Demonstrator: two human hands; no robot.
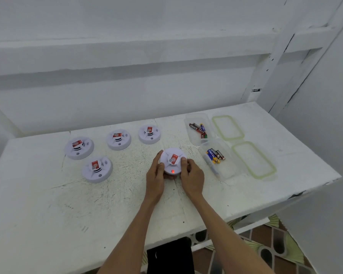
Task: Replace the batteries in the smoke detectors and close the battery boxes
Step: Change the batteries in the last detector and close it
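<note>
A round white smoke detector [173, 162] with a red label and a lit red light sits at the middle of the white table [48, 214]. My left hand [155, 177] grips its left side and my right hand [191, 177] grips its right side. Several more white detectors with red labels lie to the left: one [79, 147], one [97, 169], one [118, 139] and one [149, 133]. Two clear plastic boxes stand to the right, the far box [198, 127] and the near box [216, 161], each holding several batteries.
Two clear lids with green seals lie right of the boxes, the far lid [227, 127] and the near lid [253, 159]. A white wall and ledge rise behind the table. The table's right edge drops to a patterned floor [265, 244].
</note>
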